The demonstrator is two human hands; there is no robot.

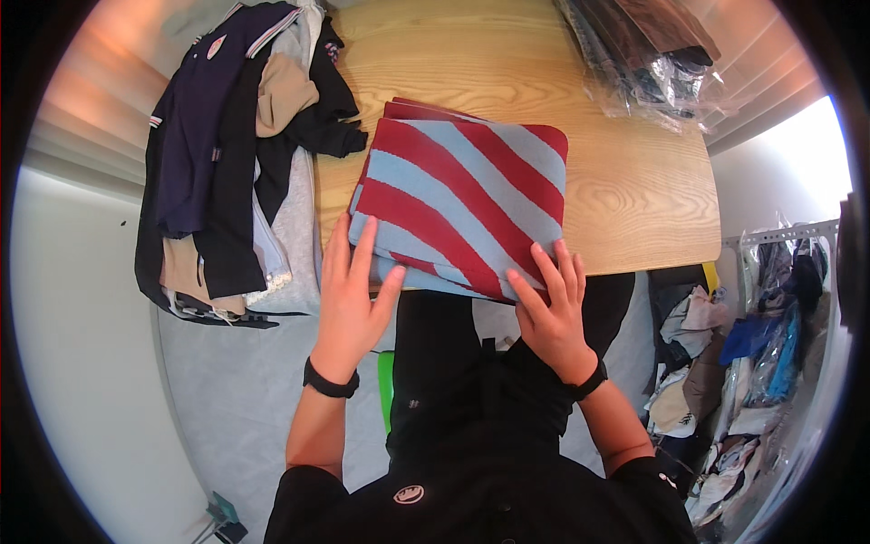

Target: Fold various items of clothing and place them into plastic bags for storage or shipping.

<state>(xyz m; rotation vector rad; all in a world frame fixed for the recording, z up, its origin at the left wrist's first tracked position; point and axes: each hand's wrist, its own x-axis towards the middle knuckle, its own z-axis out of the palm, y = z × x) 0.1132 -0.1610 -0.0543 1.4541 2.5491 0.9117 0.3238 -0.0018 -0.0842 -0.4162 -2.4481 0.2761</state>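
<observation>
A folded knit cloth [467,195] with diagonal red and light-blue stripes lies in front of me, its near edge reaching the table's front edge. Its layers show along the left and near sides; whether it is a scarf or another garment I cannot tell. My left hand [353,295] rests at its near left corner, fingers apart and stretched forward along the edge. At the near right corner, my right hand [555,313] lays spread fingertips on the top layer. Neither hand grips the cloth. Dark bands circle both wrists.
The wooden table [634,195] carries the cloth. On its left hangs a pile of clothes with a navy polo shirt [213,100] on top. Plastic-wrapped brown garments [652,45] lie at the far right. A metal rack [797,234] with bagged clothes stands at the right.
</observation>
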